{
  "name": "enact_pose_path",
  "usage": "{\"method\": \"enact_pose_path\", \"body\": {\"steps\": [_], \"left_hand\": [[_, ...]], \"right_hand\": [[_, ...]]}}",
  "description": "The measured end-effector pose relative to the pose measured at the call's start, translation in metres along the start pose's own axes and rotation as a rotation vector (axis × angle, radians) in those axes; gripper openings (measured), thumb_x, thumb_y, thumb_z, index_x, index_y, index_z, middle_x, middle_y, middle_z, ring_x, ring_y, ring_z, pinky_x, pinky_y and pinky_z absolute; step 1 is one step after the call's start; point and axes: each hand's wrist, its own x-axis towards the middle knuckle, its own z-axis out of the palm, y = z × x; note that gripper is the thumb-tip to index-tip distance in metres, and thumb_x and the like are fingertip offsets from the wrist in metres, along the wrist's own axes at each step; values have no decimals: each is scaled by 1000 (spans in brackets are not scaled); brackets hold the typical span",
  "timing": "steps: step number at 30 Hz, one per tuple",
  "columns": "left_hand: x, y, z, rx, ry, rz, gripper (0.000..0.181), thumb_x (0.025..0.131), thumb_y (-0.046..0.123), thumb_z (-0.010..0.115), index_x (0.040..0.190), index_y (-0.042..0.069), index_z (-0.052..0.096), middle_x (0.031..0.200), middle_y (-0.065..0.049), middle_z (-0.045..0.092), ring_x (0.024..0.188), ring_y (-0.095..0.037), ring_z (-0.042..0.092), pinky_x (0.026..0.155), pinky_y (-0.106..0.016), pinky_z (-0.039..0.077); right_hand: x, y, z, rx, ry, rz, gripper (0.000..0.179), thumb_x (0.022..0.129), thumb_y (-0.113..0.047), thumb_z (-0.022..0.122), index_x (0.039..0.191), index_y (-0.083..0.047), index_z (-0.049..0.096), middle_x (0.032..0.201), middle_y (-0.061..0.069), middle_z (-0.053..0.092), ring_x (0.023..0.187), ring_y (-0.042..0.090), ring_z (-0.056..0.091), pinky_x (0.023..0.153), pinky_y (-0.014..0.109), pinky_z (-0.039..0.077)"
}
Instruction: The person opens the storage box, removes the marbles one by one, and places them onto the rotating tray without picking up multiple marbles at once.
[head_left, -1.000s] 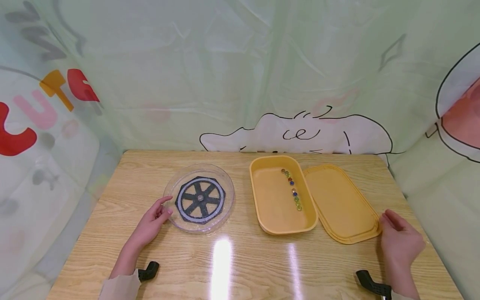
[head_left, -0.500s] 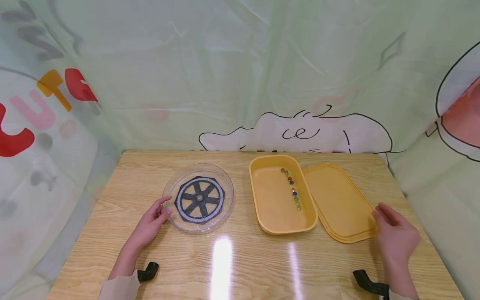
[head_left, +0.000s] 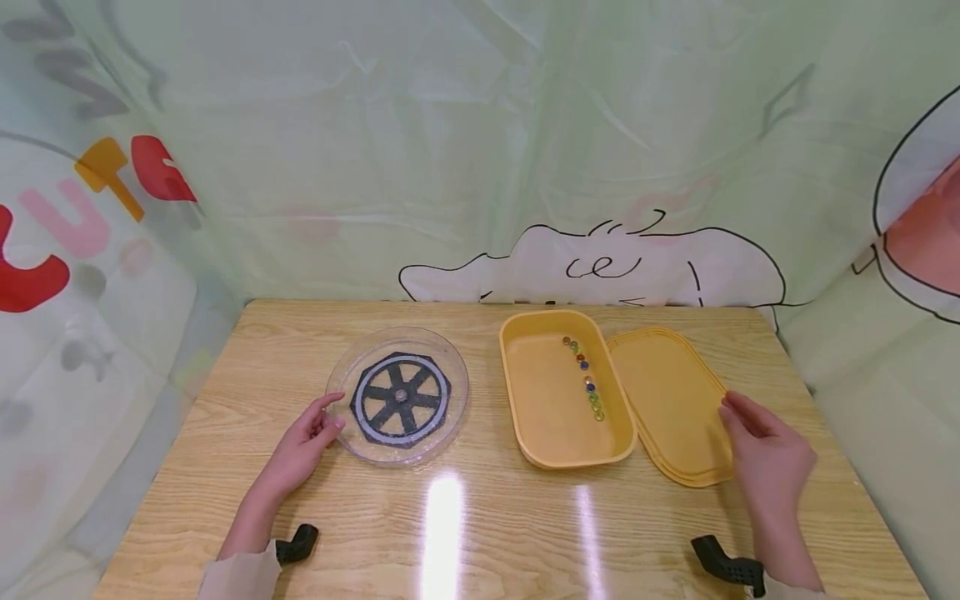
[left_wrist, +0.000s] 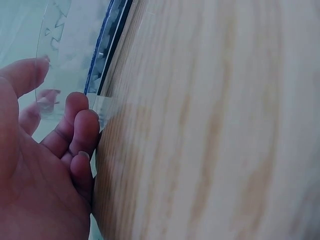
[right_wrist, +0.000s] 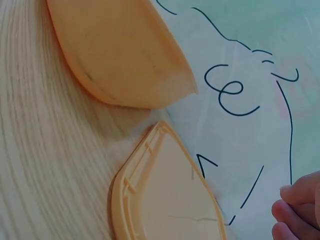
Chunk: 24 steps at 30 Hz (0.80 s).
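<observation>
My left hand [head_left: 303, 450] holds the left side of a round clear plastic dish [head_left: 460, 375], its thumb and fingers curved about the rim. A black six-spoked wheel shape [head_left: 401, 397] with a pale ring shows in the dish. In the left wrist view, the fingers [left_wrist: 85, 127] bend beside the clear wall. My right hand [head_left: 772, 462] hovers over the right edge of a flat yellow lid [head_left: 667, 400], fingers loosely bent and nothing visible between them. In the right wrist view, its fingertips [right_wrist: 286, 210] appear apart from the lid.
Between dish and lid stands a yellow rectangular tub [head_left: 570, 462], a line of several glass marbles [head_left: 594, 398] along its right side. The lid lies against the tub's right side. Patterned cloth [head_left: 360, 167] hangs behind the wooden table [head_left: 525, 533].
My right hand has moved left and slightly away from me, from beside the lid's right corner to above its right edge. The left hand, dish and tub stay where they were.
</observation>
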Motion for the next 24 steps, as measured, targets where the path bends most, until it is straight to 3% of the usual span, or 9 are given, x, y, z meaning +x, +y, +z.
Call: {"method": "enact_pose_path", "body": {"steps": [11, 24], "left_hand": [[-1, 1, 0, 0, 1, -10, 44, 103, 31, 57, 144, 17, 49, 87, -7, 45, 77, -18, 45, 69, -29, 37], [-2, 1, 0, 7, 5, -11, 44, 103, 30, 56, 144, 16, 49, 88, -7, 46, 78, -18, 45, 69, -29, 37]], "right_hand": [[-4, -12, 15, 49, -61, -54, 29, 88, -10, 76, 115, 1, 73, 91, -20, 70, 81, -13, 63, 69, 7, 46], [-8, -26, 34, 46, -135, -169, 26, 88, -6, 76, 113, 0, 74, 102, 6, 74, 84, -11, 63, 71, 8, 48]]}}
